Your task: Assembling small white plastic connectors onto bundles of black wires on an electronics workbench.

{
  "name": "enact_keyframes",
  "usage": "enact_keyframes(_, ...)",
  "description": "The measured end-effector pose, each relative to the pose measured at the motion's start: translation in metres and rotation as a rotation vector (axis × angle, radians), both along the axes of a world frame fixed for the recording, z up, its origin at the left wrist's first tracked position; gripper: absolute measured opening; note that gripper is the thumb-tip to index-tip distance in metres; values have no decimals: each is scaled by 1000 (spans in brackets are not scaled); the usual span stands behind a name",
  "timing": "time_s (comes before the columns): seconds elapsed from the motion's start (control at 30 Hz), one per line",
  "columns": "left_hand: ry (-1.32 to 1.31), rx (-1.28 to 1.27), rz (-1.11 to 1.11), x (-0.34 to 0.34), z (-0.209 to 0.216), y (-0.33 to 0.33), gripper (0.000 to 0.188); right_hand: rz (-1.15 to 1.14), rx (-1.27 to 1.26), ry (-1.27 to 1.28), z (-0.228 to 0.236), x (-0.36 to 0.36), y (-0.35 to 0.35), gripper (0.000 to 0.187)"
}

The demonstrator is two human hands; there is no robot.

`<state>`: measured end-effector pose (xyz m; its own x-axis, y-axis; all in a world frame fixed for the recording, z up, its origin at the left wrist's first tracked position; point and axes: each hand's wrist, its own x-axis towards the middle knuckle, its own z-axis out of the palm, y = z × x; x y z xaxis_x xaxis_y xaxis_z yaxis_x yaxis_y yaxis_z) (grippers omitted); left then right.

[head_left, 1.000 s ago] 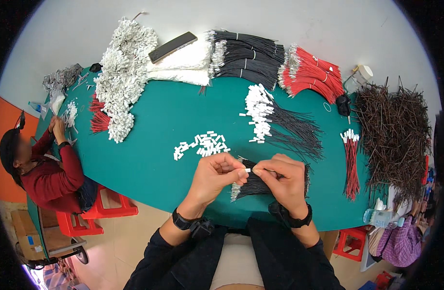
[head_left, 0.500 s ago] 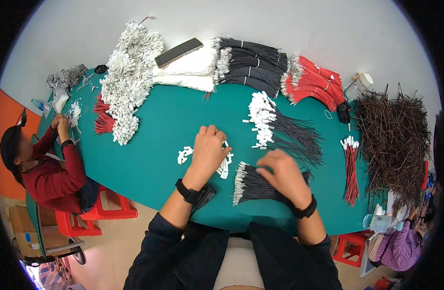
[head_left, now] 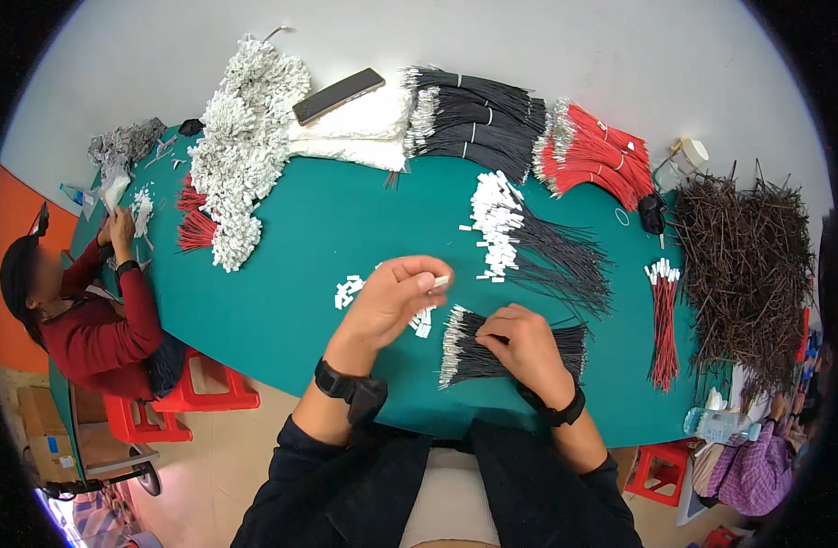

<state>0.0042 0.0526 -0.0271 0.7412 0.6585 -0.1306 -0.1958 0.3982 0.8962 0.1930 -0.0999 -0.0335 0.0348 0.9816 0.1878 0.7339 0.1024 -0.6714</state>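
My left hand (head_left: pixel 382 306) is raised over the table with a small white plastic connector housing (head_left: pixel 441 281) pinched between thumb and fingers. Beneath and beside it lie loose white housings (head_left: pixel 349 290). To its right, my right hand (head_left: pixel 533 352) reaches down onto a bundle of black wires (head_left: pixel 465 358) with silvery terminals at their left ends. The right thumb and fingertips close on a wire in that bundle; the exact strand is hard to make out. Farther back rests a fanned pile of black wires (head_left: pixel 565 251) with white housings (head_left: pixel 497 224) on their ends.
Tied black wire bundles (head_left: pixel 483 114), red wire bundles (head_left: pixel 597 155) and a heap of white-ended wires (head_left: pixel 250 137) line the back. A small red bundle (head_left: pixel 663 329) and a brown wire heap (head_left: pixel 743 274) are at right. A co-worker (head_left: pixel 99 320) sits at left.
My left hand has lifted from the loose housings and turned, showing a white housing in its fingers. The right hand has moved left and down onto the black wires, fingertips now closed.
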Motion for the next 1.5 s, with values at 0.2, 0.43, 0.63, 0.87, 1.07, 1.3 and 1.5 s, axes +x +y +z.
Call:
enact_keyframes(0.2, -383, -420, -234, 1, 1, -18, 38, -39, 26, 49, 4, 2, -2, 6)
enact_keyframes(0.43, -503, -543, -307, 2, -7, -22, 33, -175, 82, 475, 36, -12, -11, 4)
enact_keyframes(0.63, -502, -585, -298, 0, -13, -27, 34, -218, 230, 475, 59, -21, -5, 8)
enact_keyframes(0.87, -362, -502, -220, -6, -7, -30, 28, -232, 278, 374, 63, -22, -4, 11)
enact_keyframes(1.07, -88, -143, -6, -4, 18, -41, 23, -244, 364, 253, 65, -23, -2, 12)
enact_keyframes(1.3, 60, 170, 160, -4, 28, -48, 19, -263, 390, 189, 63, -19, -2, 12)
enact_keyframes(1.5, 15, 117, 161, -7, 26, -45, 15, -271, 359, 213, 64, -20, -2, 9)
